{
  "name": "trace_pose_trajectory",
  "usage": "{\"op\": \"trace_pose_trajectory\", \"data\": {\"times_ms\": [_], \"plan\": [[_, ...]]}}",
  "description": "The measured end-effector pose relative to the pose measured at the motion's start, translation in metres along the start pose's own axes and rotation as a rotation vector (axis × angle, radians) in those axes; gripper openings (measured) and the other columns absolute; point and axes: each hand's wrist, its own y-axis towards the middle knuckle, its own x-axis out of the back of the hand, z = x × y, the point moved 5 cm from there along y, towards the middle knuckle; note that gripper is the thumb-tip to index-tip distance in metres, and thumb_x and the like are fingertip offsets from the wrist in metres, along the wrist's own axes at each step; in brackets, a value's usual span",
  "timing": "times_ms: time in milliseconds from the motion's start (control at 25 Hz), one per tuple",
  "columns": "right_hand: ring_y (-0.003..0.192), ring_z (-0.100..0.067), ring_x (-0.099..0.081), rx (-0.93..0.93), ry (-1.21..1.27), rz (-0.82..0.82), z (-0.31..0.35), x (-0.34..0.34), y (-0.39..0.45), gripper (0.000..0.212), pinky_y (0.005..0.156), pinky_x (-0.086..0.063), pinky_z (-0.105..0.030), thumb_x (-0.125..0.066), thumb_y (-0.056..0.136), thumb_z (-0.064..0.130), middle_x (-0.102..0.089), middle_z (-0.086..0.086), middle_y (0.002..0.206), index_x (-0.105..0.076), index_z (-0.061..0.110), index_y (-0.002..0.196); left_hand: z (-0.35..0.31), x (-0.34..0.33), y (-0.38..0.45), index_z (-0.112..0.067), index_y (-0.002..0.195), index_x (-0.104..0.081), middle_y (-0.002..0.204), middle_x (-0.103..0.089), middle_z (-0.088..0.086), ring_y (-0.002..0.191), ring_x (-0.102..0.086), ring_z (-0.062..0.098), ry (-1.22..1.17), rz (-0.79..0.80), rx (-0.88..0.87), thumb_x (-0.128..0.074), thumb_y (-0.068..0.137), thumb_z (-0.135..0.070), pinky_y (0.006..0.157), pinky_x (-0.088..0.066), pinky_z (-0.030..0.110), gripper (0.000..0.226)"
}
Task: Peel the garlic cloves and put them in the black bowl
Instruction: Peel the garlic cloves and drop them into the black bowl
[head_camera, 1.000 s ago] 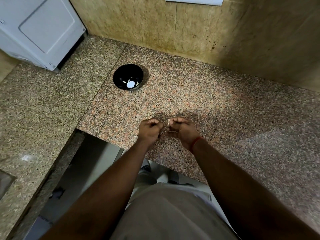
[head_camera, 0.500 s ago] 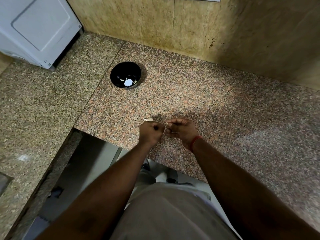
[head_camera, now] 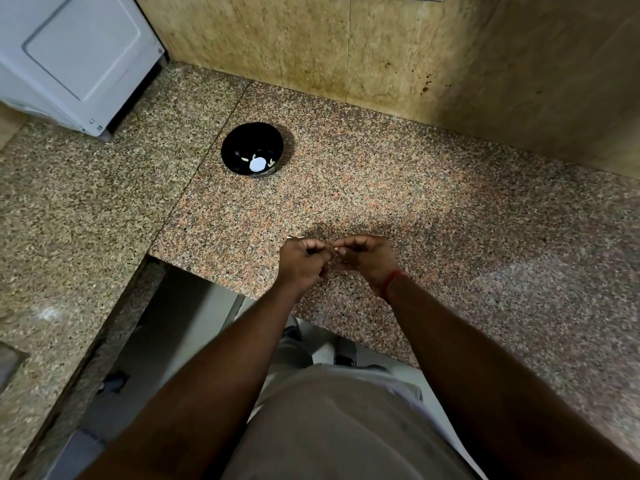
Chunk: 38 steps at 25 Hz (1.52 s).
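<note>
The black bowl (head_camera: pixel 242 143) stands on the granite counter (head_camera: pixel 381 188), far left of my hands, with a few pale peeled cloves (head_camera: pixel 258 164) at its bottom. My left hand (head_camera: pixel 303 263) and my right hand (head_camera: pixel 369 259) meet fingertip to fingertip just above the counter's front edge. Both have curled fingers and pinch a small garlic clove (head_camera: pixel 336 251) between them; it is almost wholly hidden. A pale scrap (head_camera: pixel 291 238), a peel or a clove, lies on the counter just beyond my left knuckles.
A white appliance (head_camera: pixel 69 57) stands at the back left corner. A tan tiled wall (head_camera: pixel 415 57) closes the back. The counter's front edge (head_camera: pixel 207 273) steps back under my left forearm, with floor below. A red thread (head_camera: pixel 391 280) circles my right wrist.
A pale scrap appeared on the counter beyond my left hand half a second ago. My hands have closed together again, fingertips now touching. The bowl has not moved.
</note>
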Motion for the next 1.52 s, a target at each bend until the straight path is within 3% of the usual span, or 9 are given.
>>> {"op": "trace_pose_trajectory", "data": {"times_ms": [120, 280, 480, 640, 1080, 1320, 1520], "plan": [[0.082, -0.028, -0.073, 0.020, -0.019, 0.007, 0.001, 0.001, 0.001, 0.021, 0.076, -0.063, -0.040, -0.067, 0.090, -0.010, -0.077, -0.016, 0.096, -0.077, 0.006, 0.098, -0.005, 0.000, -0.001, -0.004, 0.084, -0.077, 0.071, -0.074, 0.015, 0.052, -0.066, 0.033, -0.006, 0.010, 0.004, -0.075, 0.092, -0.006, 0.057, -0.061, 0.059, 0.008], [0.083, -0.030, -0.072, 0.001, -0.012, 0.021, 0.003, 0.003, 0.002, 0.019, 0.079, -0.063, -0.045, -0.067, 0.089, -0.010, -0.077, -0.017, 0.095, -0.077, 0.003, 0.098, -0.010, 0.000, -0.001, -0.003, 0.082, -0.076, 0.069, -0.073, 0.011, 0.050, -0.066, 0.025, -0.022, 0.045, 0.004, -0.072, 0.094, -0.006, 0.053, -0.060, 0.039, 0.013], [0.076, -0.025, -0.072, 0.019, -0.030, 0.037, 0.011, 0.004, 0.002, 0.018, 0.071, -0.063, -0.038, -0.068, 0.088, -0.010, -0.077, -0.016, 0.092, -0.077, 0.003, 0.097, -0.011, 0.000, 0.000, 0.003, 0.088, -0.076, 0.071, -0.073, 0.013, 0.051, -0.066, 0.026, -0.046, 0.078, -0.005, -0.072, 0.095, -0.010, 0.052, -0.060, 0.039, 0.015], [0.076, -0.026, -0.071, 0.009, -0.020, 0.050, 0.014, 0.005, 0.003, 0.017, 0.072, -0.063, -0.040, -0.068, 0.088, -0.010, -0.076, -0.020, 0.092, -0.076, 0.000, 0.099, -0.013, 0.001, 0.002, 0.004, 0.087, -0.075, 0.075, -0.073, 0.019, 0.051, -0.066, 0.031, -0.073, 0.085, -0.003, -0.072, 0.094, -0.007, 0.055, -0.061, 0.046, 0.013], [0.074, -0.026, -0.071, 0.058, -0.104, 0.008, 0.018, 0.002, 0.005, 0.015, 0.069, -0.064, -0.037, -0.070, 0.088, -0.011, -0.074, -0.027, 0.092, -0.075, -0.005, 0.100, -0.015, -0.003, 0.000, 0.007, 0.086, -0.072, 0.079, -0.072, 0.018, 0.049, -0.067, 0.020, -0.014, 0.018, -0.025, -0.070, 0.094, -0.003, 0.046, -0.056, 0.031, 0.013], [0.074, -0.024, -0.066, 0.016, 0.029, 0.003, 0.016, 0.002, 0.006, 0.017, 0.076, -0.063, -0.044, -0.066, 0.092, -0.008, -0.071, -0.014, 0.085, -0.072, -0.005, 0.107, -0.007, -0.002, 0.006, 0.003, 0.079, -0.071, 0.062, -0.064, 0.013, 0.042, -0.062, 0.018, 0.099, -0.134, 0.116, -0.063, 0.098, -0.012, 0.044, -0.058, 0.038, 0.026], [0.076, -0.024, -0.067, -0.023, 0.068, -0.003, 0.012, 0.010, 0.006, 0.024, 0.078, -0.063, -0.047, -0.064, 0.093, -0.009, -0.070, -0.012, 0.086, -0.071, 0.001, 0.113, 0.010, 0.004, 0.011, -0.005, 0.080, -0.076, 0.062, -0.072, 0.012, 0.056, -0.073, 0.035, 0.118, -0.126, 0.160, -0.072, 0.095, -0.014, 0.054, -0.062, 0.053, 0.017]]}}
